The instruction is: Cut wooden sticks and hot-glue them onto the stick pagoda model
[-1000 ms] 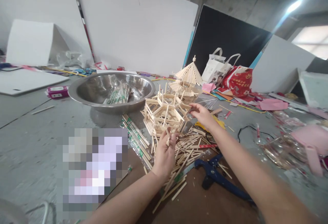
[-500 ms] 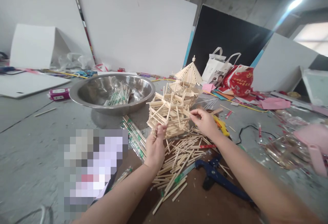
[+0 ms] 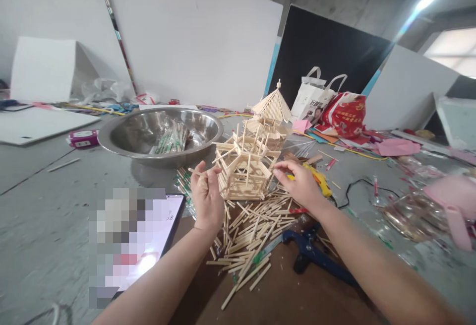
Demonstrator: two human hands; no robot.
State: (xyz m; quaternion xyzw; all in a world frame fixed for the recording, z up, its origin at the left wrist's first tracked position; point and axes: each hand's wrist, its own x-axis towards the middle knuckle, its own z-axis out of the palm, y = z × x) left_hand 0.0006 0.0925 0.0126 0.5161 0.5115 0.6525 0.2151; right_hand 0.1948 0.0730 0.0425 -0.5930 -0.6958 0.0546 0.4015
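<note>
A many-sided frame of pale wooden sticks (image 3: pixel 247 168) stands on the brown board, with uprights and slanted pieces on top. My left hand (image 3: pixel 208 193) is raised at its left side, fingers closed on a short wooden stick (image 3: pixel 192 170) whose end pokes out to the left. My right hand (image 3: pixel 299 181) is at the frame's right edge, thumb and forefinger pinched on it; the exact contact is hard to see. Loose cut sticks (image 3: pixel 256 230) are heaped below. Just behind the frame rises a tiered stick tower with a pointed roof (image 3: pixel 273 104).
A steel basin (image 3: pixel 126 151) holds plastic-wrapped sticks. A blue-handled cutter (image 3: pixel 308 250) lies at the board's right, near a yellow glue gun (image 3: pixel 320 181). A phone (image 3: pixel 159 235) lies at the left. Bags (image 3: pixel 344 114) and coloured paper (image 3: pixel 397 147) are farther back.
My left hand has come off the frame's front and moved left, with a stick in it. The frame has turned and now sits more level. My right hand stays at its right edge.
</note>
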